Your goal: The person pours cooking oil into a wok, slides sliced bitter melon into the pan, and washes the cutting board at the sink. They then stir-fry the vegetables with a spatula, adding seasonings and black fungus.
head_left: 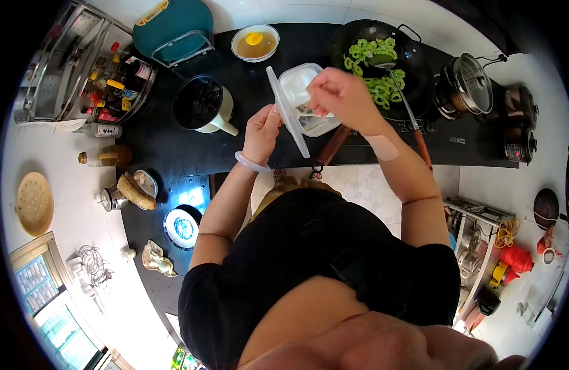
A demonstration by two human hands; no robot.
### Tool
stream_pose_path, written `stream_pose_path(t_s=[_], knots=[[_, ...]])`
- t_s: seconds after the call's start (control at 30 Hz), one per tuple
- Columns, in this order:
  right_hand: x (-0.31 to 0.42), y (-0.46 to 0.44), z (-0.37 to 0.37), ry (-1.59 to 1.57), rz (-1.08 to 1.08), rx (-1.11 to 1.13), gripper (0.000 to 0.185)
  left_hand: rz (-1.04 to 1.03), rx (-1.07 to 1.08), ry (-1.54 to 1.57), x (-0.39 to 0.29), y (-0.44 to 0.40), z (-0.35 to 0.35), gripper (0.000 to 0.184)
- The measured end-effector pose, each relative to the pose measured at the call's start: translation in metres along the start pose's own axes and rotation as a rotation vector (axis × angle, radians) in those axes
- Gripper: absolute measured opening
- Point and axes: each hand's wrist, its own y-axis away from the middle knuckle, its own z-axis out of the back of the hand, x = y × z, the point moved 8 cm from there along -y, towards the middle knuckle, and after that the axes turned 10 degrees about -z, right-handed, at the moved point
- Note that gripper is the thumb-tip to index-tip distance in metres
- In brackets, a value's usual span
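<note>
Head view: we've got white container [296,76] at twelve o'clock on desk [296,46], looking light, smooth, steadiest by rim. Our left hand [260,139] pinches upright lid [288,117], probably bendy, by edge; right hand [341,92] bunched over container, grip unclear.

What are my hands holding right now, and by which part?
Your left hand holds the white lid about midway along its length. Your right hand is over the white container; whether its fingers grip anything can't be told.
</note>
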Motion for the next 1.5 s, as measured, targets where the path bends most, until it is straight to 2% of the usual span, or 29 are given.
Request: stream_pose_path(t_s=[0.17, 0.23, 0.4, 0.43, 0.5, 0.6, 0.7, 0.77, 0.9, 0.97, 1.03, 1.07, 1.17, 1.23, 1.27, 1.3, 1.33, 1.37, 1.4, 1.47, 1.5], knots=[[-0.023, -0.002, 0.045, -0.436, -0.164, -0.161, 0.007, 0.050, -0.039, 0.070, 0.001, 0.001, 0.000, 0.030], [-0.037, 0.004, 0.071, -0.558, -0.139, -0.189, 0.012, 0.036, -0.035, 0.078, 0.005, 0.000, 0.002, 0.029], [-0.061, 0.047, 0.164, -0.745, 0.007, -0.464, 0.013, 0.026, -0.044, 0.081, 0.005, 0.002, 0.003, 0.027], [-0.063, 0.057, 0.182, -0.684, 0.038, -0.540, 0.012, 0.039, -0.050, 0.094, 0.008, 0.002, 0.003, 0.027], [-0.074, 0.072, 0.214, -0.224, -0.064, -0.833, 0.011, 0.063, -0.061, 0.115, 0.012, 0.002, 0.003, 0.027], [-0.072, 0.085, 0.218, 0.132, -0.079, -0.929, 0.012, 0.072, -0.050, 0.113, 0.008, 0.002, -0.002, 0.027], [-0.057, 0.081, 0.187, -0.090, 0.021, -0.793, 0.012, 0.046, -0.034, 0.117, 0.010, 0.001, -0.005, 0.027], [-0.041, 0.071, 0.151, -0.223, 0.087, -0.619, 0.010, 0.067, -0.012, 0.143, 0.011, 0.001, -0.011, 0.026], [-0.012, 0.044, 0.065, -0.089, 0.050, -0.317, 0.008, 0.069, 0.009, 0.160, 0.009, 0.005, -0.016, 0.026], [-0.004, 0.030, 0.037, 0.259, 0.163, -0.296, 0.015, 0.082, -0.013, 0.193, 0.006, 0.008, -0.013, 0.025], [0.011, 0.025, 0.025, 0.554, 0.084, -0.325, 0.021, 0.160, -0.080, 0.268, 0.009, 0.011, -0.004, 0.024], [0.019, 0.026, 0.031, 0.494, 0.134, -0.398, 0.024, 0.175, -0.119, 0.291, 0.004, 0.011, 0.003, 0.024], [0.025, 0.031, 0.072, 0.262, 0.166, -0.600, 0.025, 0.219, -0.225, 0.434, -0.006, 0.011, 0.041, 0.027], [0.013, 0.036, 0.106, 0.249, 0.194, -0.635, 0.026, 0.206, -0.264, 0.500, -0.033, 0.012, 0.077, 0.028], [-0.003, 0.039, 0.126, 0.179, 0.077, -0.689, 0.027, 0.172, -0.323, 0.503, -0.045, 0.010, 0.101, 0.025], [-0.008, 0.040, 0.137, 0.183, 0.110, -0.622, 0.029, 0.144, -0.375, 0.508, -0.056, 0.008, 0.127, 0.023], [-0.014, 0.048, 0.148, 0.280, 0.064, -0.711, 0.031, 0.037, -0.344, 0.443, -0.070, 0.000, 0.154, 0.023], [-0.027, 0.052, 0.163, 0.368, -0.051, -0.715, 0.036, -0.002, -0.458, 0.330, -0.097, -0.002, 0.178, 0.024], [-0.042, 0.060, 0.177, 0.393, -0.116, -0.734, 0.041, -0.048, -0.485, 0.289, -0.113, -0.008, 0.204, 0.023], [-0.072, 0.079, 0.205, 0.423, -0.160, -0.749, 0.044, -0.130, -0.550, 0.270, -0.149, -0.024, 0.255, 0.023], [-0.063, 0.090, 0.202, 0.744, -0.257, -0.740, 0.046, -0.184, -0.590, 0.242, -0.167, -0.036, 0.281, 0.030]])
